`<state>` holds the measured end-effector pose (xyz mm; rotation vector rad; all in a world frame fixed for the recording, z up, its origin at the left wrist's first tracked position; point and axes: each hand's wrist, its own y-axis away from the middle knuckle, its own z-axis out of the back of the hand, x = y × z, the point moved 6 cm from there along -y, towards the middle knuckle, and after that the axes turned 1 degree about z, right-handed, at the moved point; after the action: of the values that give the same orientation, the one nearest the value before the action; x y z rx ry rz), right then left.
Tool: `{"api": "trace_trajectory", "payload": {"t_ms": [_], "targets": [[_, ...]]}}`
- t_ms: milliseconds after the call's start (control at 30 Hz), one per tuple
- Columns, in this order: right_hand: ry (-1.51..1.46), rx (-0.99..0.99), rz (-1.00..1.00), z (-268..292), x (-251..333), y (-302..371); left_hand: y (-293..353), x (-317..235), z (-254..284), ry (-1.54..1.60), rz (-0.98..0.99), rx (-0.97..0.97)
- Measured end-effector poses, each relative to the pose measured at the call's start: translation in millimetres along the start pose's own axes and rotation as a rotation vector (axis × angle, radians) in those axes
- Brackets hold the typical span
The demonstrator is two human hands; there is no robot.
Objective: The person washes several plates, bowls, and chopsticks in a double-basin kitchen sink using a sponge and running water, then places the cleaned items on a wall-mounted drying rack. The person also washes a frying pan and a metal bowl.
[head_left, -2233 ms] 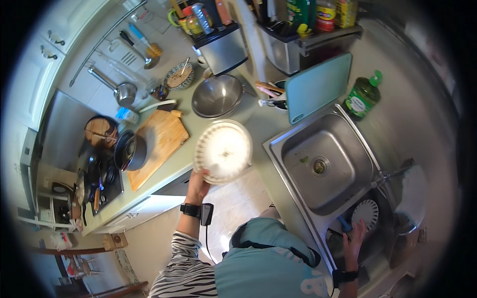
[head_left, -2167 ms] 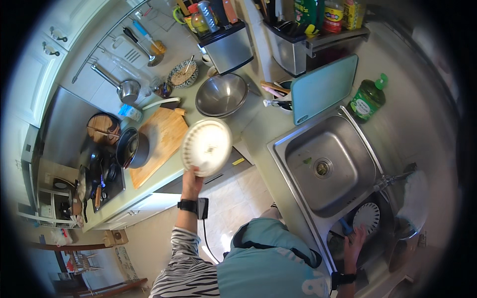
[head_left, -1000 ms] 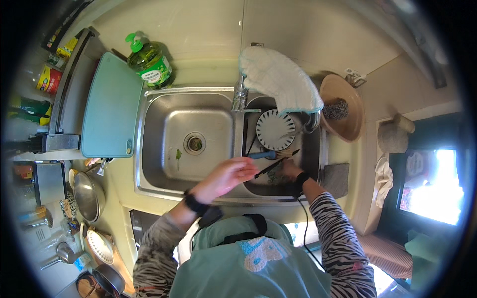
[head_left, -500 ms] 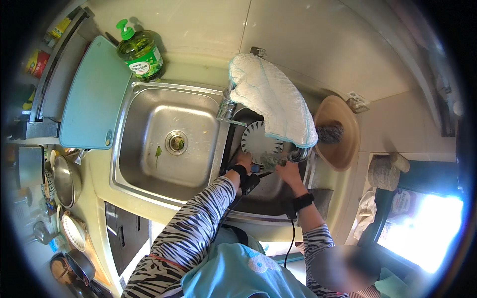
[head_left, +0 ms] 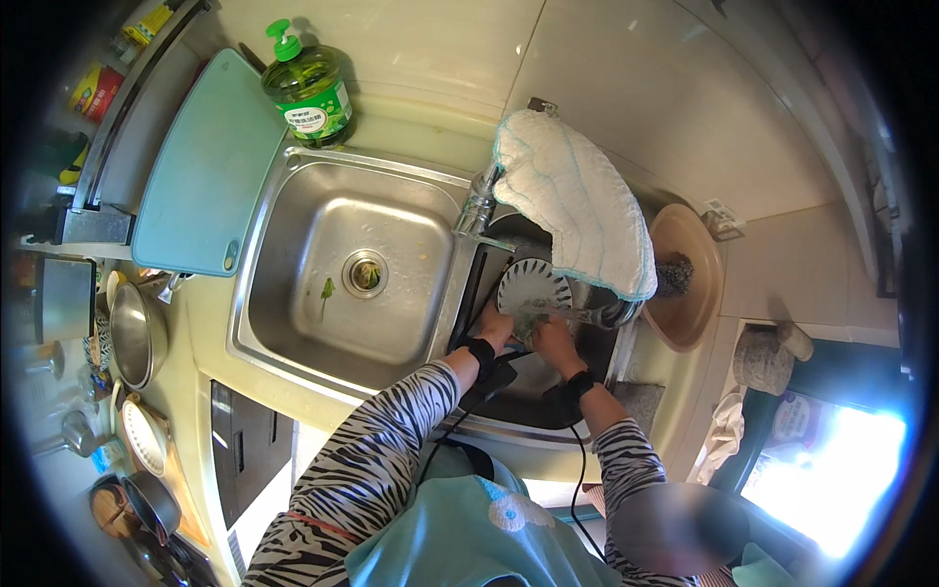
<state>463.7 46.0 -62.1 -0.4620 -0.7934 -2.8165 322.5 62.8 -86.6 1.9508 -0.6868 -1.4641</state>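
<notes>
A white plate (head_left: 534,281) with a dark dashed rim lies in the right sink basin (head_left: 577,396). My left hand (head_left: 494,329) is at the plate's near left edge, with its fingers curled inward. Close beside it, my right hand (head_left: 555,341) has its fingers bent down at the plate's near edge. Between the hands is a wet, shiny patch; whatever they grip there is too small and blurred to name. The tap's spout end (head_left: 618,311) hangs just right of the plate. A white cloth (head_left: 577,210) with teal stitching drapes over the tap.
The left sink basin (head_left: 337,313) has green scraps at its drain (head_left: 365,275). Behind it stand a green soap pump bottle (head_left: 311,98) and a teal cutting board (head_left: 201,186). A beige basin (head_left: 685,318) holding a grey scrubber (head_left: 673,275) sits at the right.
The view has shifted, so the sink sits slightly farther right and the wall items higher. My hands have drawn closer together at the plate's near edge.
</notes>
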Motion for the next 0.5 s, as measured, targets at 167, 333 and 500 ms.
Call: {"api": "trace_trajectory", "payload": {"t_ms": [167,333,500], "targets": [[-0.399,-0.249,-0.020,29,35,27,18,-7,6,-0.247,0.001,0.047],[-0.565,-0.259,0.246,75,79,57,57,-31,1,-0.116,0.097,0.283],[-0.392,-0.275,0.453,96,109,67,98,-58,2,-0.312,0.241,0.492]]}}
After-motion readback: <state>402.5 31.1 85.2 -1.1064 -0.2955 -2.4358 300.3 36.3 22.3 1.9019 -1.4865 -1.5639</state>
